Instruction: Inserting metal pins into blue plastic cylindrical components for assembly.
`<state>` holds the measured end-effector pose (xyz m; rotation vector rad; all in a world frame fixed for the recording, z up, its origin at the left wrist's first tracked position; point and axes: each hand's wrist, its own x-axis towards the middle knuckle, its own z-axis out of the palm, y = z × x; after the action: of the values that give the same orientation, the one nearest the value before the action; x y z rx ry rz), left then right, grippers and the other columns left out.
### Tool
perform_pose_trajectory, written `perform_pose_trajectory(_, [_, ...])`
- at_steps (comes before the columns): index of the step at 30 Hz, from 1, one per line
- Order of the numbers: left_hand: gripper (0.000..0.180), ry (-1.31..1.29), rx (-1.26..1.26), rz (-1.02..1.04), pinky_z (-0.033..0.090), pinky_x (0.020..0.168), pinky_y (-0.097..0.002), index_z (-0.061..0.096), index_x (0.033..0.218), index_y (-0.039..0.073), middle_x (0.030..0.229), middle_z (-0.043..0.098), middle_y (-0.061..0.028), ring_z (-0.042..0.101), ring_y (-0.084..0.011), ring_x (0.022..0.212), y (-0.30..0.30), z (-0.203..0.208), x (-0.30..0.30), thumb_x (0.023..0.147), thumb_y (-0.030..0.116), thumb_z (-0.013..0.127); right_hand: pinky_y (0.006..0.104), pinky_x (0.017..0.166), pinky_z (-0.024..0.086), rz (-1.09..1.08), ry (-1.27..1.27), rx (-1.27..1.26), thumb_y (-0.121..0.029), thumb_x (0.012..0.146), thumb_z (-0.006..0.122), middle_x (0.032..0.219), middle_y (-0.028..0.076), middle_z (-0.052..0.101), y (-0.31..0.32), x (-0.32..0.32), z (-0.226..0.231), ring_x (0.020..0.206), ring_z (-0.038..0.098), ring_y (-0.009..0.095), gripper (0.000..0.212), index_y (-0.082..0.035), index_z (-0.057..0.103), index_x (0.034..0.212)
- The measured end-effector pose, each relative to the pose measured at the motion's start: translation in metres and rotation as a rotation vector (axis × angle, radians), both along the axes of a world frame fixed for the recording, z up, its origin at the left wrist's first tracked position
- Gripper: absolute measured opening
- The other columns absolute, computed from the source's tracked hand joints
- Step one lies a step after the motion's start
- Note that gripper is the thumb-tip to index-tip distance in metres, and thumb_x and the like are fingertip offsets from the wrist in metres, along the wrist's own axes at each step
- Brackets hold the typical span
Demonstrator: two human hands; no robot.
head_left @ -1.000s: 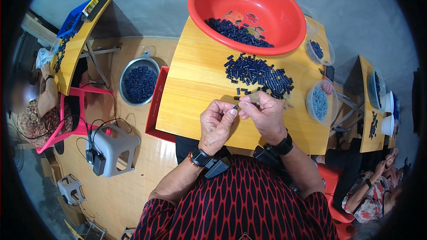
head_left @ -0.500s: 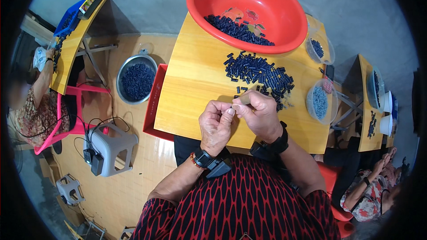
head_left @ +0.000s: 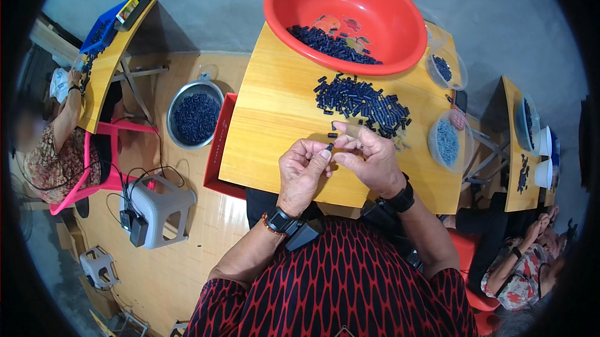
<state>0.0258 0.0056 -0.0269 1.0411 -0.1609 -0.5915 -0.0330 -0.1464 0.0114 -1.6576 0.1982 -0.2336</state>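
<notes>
Over the near part of the yellow wooden table, my left hand pinches a small dark blue cylindrical piece between thumb and forefinger. My right hand is just beside it, fingers apart, the forefinger stretched toward a few loose pieces. Whether anything tiny sits in its fingers is too small to tell. Beyond both hands lies a heap of dark blue cylindrical pieces. Behind the heap stands a large red basin with more of these pieces in it.
A clear tub of light blue small parts and a clear bowl of dark parts stand at the table's right. On the floor left are a metal bowl of dark pieces and a grey stool. Other people sit at tables on both sides.
My hands have drawn apart from their fingertip contact. The right fingers have spread and the forefinger has lifted away, while the dark piece now shows in my left fingertips.
</notes>
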Motion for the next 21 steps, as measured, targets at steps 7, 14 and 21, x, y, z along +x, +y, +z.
perform_pose_trajectory(7, [0.004,0.137,-0.092,-0.019,0.05,0.07,-0.0227,0.062,0.094,0.0,0.086,0.066,-0.0048,0.059,-0.0078,0.074,-0.003,0.015,-0.002,0.093,0.004,0.063,0.0331,0.064,0.056,0.137,-0.154,-0.655,-0.005,0.079,0.075,0.092,0.017,0.063,0.0,0.002,0.023,0.079,0.069,0.026,0.034,0.007,0.063,0.108])
perform_pose_trajectory(14, [0.006,0.05,0.039,-0.016,0.05,0.075,-0.0235,0.063,0.095,0.001,0.088,0.066,-0.0041,0.059,-0.0084,0.079,-0.001,0.022,-0.002,0.091,0.004,0.066,0.0317,0.061,0.054,0.093,-0.127,-0.406,-0.005,0.082,0.073,0.089,0.015,0.065,-0.004,-0.006,0.027,0.073,0.068,0.022,0.022,0.006,0.064,0.099])
perform_pose_trajectory(21, [0.009,-0.211,0.212,-0.04,0.048,0.068,-0.0204,0.063,0.096,0.001,0.084,0.065,-0.002,0.057,-0.0064,0.072,-0.002,0.021,-0.004,0.091,0.005,0.068,0.0247,0.06,0.05,0.05,0.038,-0.077,-0.005,0.089,0.068,0.081,0.004,0.063,-0.016,-0.007,0.017,0.069,0.061,0.007,0.009,0.004,0.065,0.091])
